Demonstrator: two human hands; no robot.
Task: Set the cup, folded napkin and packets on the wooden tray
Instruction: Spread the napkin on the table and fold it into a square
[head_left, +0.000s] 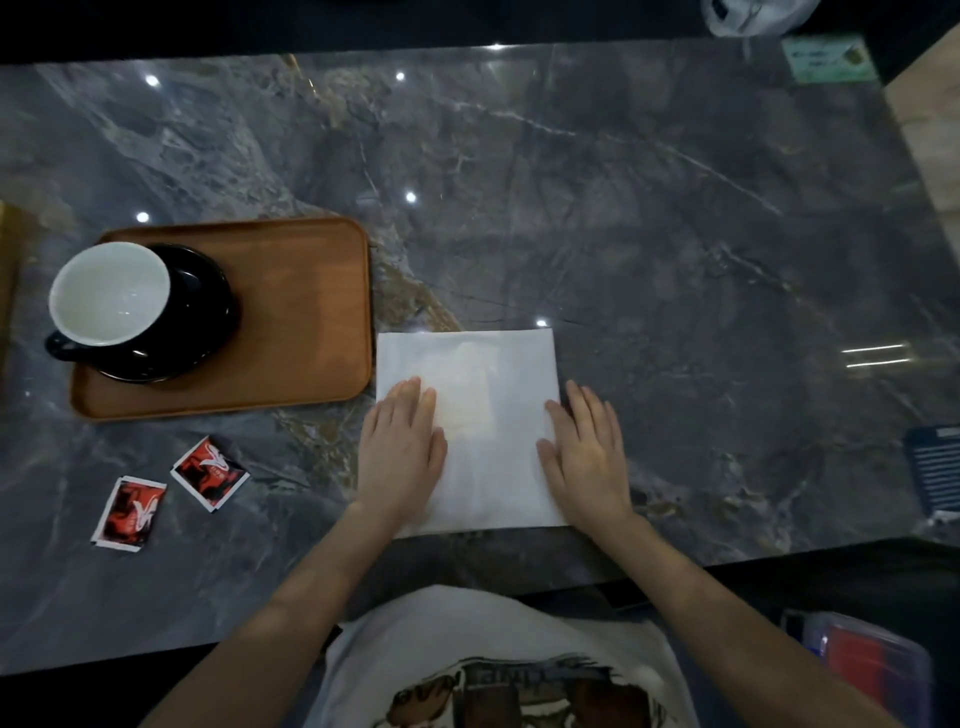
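Napkin (470, 415), white and square, lies flat on the dark marbled table (623, 208), just beside the right-hand edge of the wooden tray (291, 322) and near the table's front edge, at about 6 o'clock in the head view. Largest element: the table, grey stone with pale veins and glints of reflected light, spanning the whole view. Wooden tray: rectangular with rounded corners, resting on the table at about 9 o'clock, its long side running left to right. Napkin: not on the tray; its left edge stands close to the tray's lower right corner. Cup (111, 293): dark outside, white and empty inside, seated on a dark saucer (208, 312) in the left half of the tray, handle turned toward 8 o'clock. Left hand (402, 457): palm down on the napkin's left margin, fingers extended and lying together, grip spread flat and clamped on nothing. Right hand (587, 457): palm down across the napkin's right edge, fingers extended and slightly fanned, grip likewise flat and unclosed. Packets: two small red, black and white sachets on the bare table at about 8 o'clock, below the tray; the upper packet (209, 473) lies tilted near the tray's front rim, the lower packet (129, 513) just beside it to the left, apart from it.
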